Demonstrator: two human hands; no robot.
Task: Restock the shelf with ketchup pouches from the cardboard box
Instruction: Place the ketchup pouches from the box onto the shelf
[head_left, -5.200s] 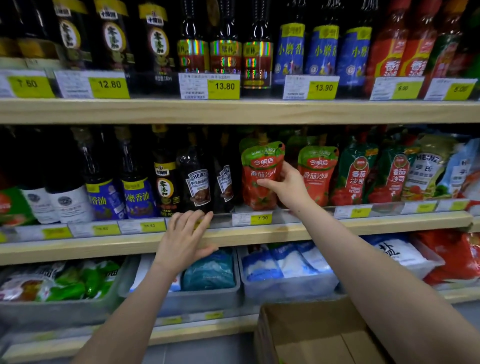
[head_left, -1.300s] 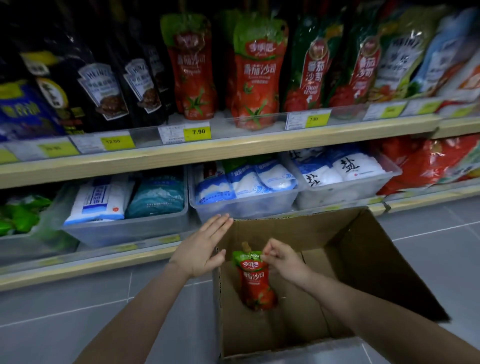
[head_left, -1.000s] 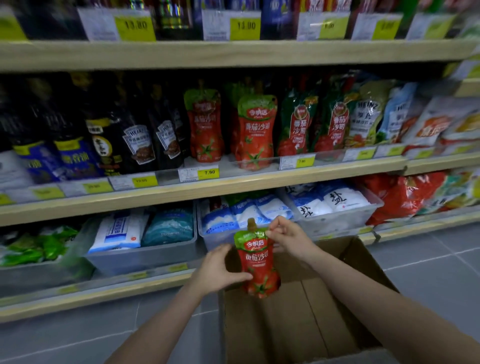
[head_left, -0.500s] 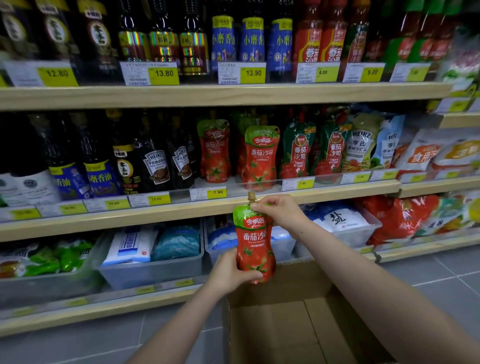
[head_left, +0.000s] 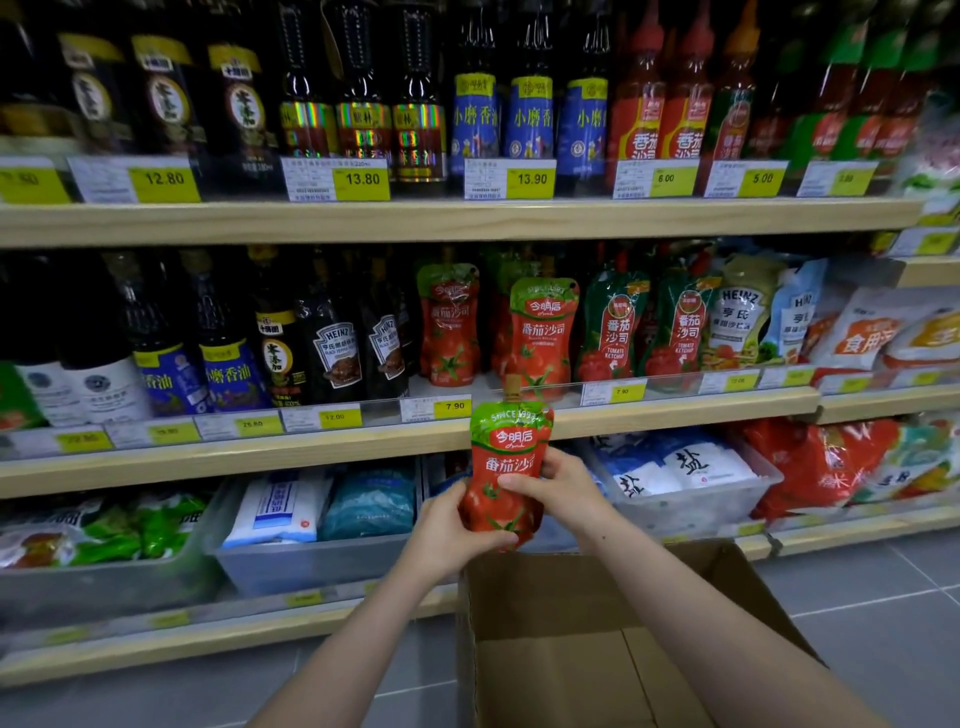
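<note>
A red and green ketchup pouch (head_left: 506, 457) with a brown cap stands upright in the air, just below the middle shelf's front edge (head_left: 363, 447). My left hand (head_left: 457, 530) grips its lower left side and bottom. My right hand (head_left: 558, 488) grips its right side, thumb across the front. Two matching pouches (head_left: 540, 332) stand on the middle shelf above, one at the left (head_left: 449, 322). The open cardboard box (head_left: 597, 649) sits on the floor under my arms; its visible inside shows no pouches.
Dark sauce bottles (head_left: 332, 353) stand left of the pouches, other ketchup pouches (head_left: 613, 327) to the right. Clear bins of salt bags (head_left: 675, 473) fill the lower shelf. The top shelf (head_left: 467, 218) holds oil and sauce bottles. A clear rail with price tags (head_left: 452, 408) fronts the middle shelf.
The pouch came out of the box and rose to shelf height. My right hand slid from the pouch's top down to its side; my left hand stayed at the bottom.
</note>
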